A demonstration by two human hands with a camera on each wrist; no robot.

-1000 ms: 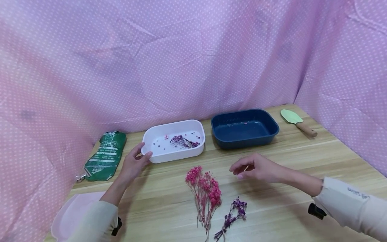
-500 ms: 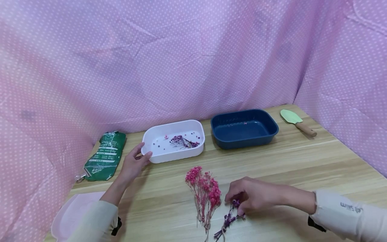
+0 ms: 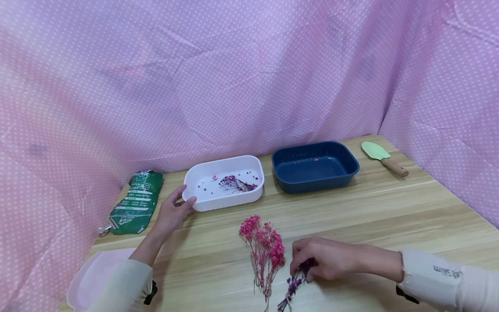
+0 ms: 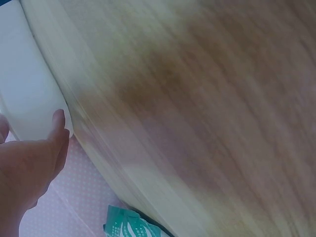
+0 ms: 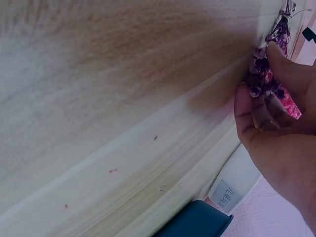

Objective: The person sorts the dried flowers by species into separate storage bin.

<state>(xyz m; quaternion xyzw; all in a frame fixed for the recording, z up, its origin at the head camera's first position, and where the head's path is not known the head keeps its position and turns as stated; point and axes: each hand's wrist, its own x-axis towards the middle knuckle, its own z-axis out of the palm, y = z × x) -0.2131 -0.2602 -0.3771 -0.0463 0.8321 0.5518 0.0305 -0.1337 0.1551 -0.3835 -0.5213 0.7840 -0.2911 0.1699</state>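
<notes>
My right hand (image 3: 329, 260) is low over the table, its thumb and fingers closing round the blossoms of a small tied bunch of purple dried flowers (image 3: 294, 284). In the right wrist view the purple heads (image 5: 259, 74) lie between thumb and fingertips. Just left of it lies a larger bunch of pink dried flowers (image 3: 269, 249), stems toward me. My left hand (image 3: 173, 214) holds the left front corner of a white plastic tub (image 3: 230, 200), thumb on the front wall. Inside that tub rest another purple sprig (image 3: 235, 184) and several loose blossoms.
A dark blue tub (image 3: 317, 185) stands right of the white one. Farther right lies a green trowel with a wooden handle (image 3: 393, 167). At left are a green printed bag (image 3: 136, 203) and a pale pink flat piece (image 3: 101, 277). Polka-dot cloth (image 3: 249, 86) hangs behind.
My right hand has come down toward me from above the table onto the purple bunch and taken hold of its blossoms. The left hand has stayed at the white tub.
</notes>
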